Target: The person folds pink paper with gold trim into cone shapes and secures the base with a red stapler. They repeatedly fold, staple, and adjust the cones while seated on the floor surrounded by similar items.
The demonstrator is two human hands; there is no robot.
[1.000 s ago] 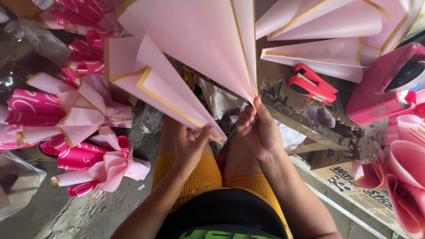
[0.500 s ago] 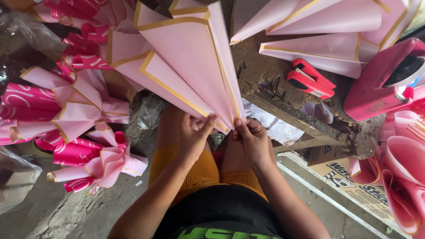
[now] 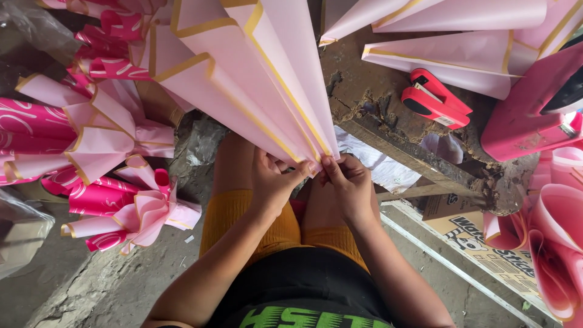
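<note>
We look down on our left hand (image 3: 274,182) and right hand (image 3: 347,185), both pinching the narrow gathered end of a folded pink paper sheet with gold edging (image 3: 255,79), just above our knees. A red stapler (image 3: 434,98) lies on the rough wooden counter (image 3: 388,130) to the right. Finished pink paper bows (image 3: 130,212) rest on the floor at left.

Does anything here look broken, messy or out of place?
Yes, the wooden bench: its surface is cracked and crumbling beside the red stapler, with a chipped front edge. The pink paper pinched between the left hand and right hand looks neatly folded, with no tears showing.
</note>
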